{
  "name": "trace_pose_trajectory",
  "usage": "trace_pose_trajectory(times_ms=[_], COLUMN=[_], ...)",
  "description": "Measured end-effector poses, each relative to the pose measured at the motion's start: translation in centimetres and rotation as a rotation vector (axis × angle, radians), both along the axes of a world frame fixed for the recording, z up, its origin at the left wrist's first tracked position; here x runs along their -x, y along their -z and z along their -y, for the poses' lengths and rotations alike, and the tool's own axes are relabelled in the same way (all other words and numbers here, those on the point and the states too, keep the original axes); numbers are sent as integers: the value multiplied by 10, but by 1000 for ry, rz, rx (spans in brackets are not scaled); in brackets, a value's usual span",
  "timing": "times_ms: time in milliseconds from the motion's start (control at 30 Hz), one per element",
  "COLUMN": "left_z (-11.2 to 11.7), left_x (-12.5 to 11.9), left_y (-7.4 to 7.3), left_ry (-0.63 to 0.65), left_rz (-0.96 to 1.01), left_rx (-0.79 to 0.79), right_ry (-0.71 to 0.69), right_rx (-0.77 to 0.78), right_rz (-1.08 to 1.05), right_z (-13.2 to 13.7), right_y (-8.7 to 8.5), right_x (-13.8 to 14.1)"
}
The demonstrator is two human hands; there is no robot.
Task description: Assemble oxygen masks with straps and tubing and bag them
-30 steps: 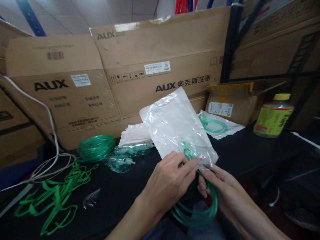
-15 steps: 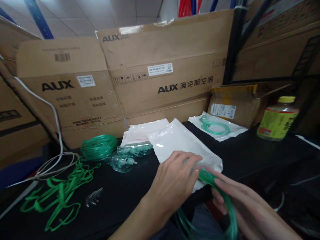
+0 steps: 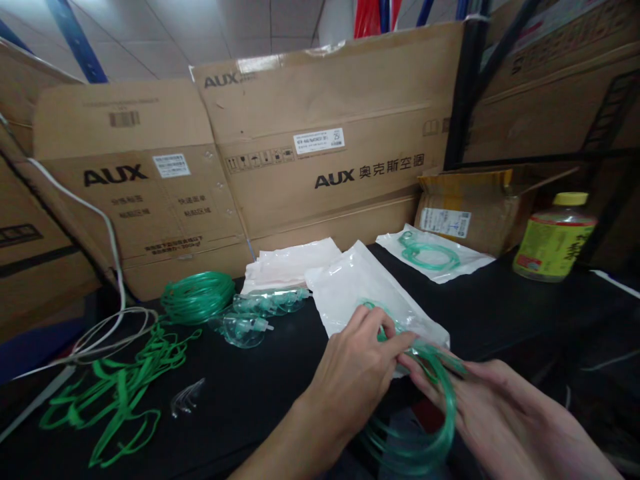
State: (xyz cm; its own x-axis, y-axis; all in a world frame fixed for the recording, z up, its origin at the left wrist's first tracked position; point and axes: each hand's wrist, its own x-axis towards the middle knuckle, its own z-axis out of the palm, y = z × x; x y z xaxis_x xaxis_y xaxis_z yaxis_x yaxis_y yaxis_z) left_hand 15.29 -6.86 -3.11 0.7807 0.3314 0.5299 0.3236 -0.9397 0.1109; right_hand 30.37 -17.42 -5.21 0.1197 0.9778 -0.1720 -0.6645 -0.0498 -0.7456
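A coil of clear green tubing (image 3: 447, 413) hangs over the table's front edge, its upper part between my two hands. My left hand (image 3: 357, 360) has its fingers closed on the tubing at the mouth of a white pouch (image 3: 345, 287). On the other side, my right hand (image 3: 470, 393) grips the coil, fingers curled beneath it. Part of the green tubing shows through or on the pouch, just beyond my left fingers. The pouch lies flat, its near end covered by my hands.
To the left lie another green tubing coil (image 3: 199, 297), clear masks (image 3: 245, 325), green elastic straps (image 3: 123, 387) and small metal strips (image 3: 187, 399). Behind are stacked white pouches (image 3: 285, 263). A pouch with tubing (image 3: 434, 257), an open carton (image 3: 465, 207) and a yellow-labelled bottle (image 3: 554, 240) stand right.
My left hand has shifted slightly right and down. My right hand has turned, its fingers now under the coil. More green tubing shows at the pouch.
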Motion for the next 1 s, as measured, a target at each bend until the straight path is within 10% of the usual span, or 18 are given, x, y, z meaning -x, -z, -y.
trace_pose_trajectory(times_ms=[467, 767, 1000], left_z=[7, 18, 17], left_x=[-8, -8, -13], left_y=[-3, 5, 7], left_ry=[-28, 133, -19], left_rz=[56, 157, 189], left_rx=[-16, -133, -19], right_ry=[28, 229, 137], right_rx=[155, -40, 28], right_rz=[-3, 179, 161], right_z=[16, -1, 1], right_y=[36, 26, 15], right_x=[-6, 10, 10])
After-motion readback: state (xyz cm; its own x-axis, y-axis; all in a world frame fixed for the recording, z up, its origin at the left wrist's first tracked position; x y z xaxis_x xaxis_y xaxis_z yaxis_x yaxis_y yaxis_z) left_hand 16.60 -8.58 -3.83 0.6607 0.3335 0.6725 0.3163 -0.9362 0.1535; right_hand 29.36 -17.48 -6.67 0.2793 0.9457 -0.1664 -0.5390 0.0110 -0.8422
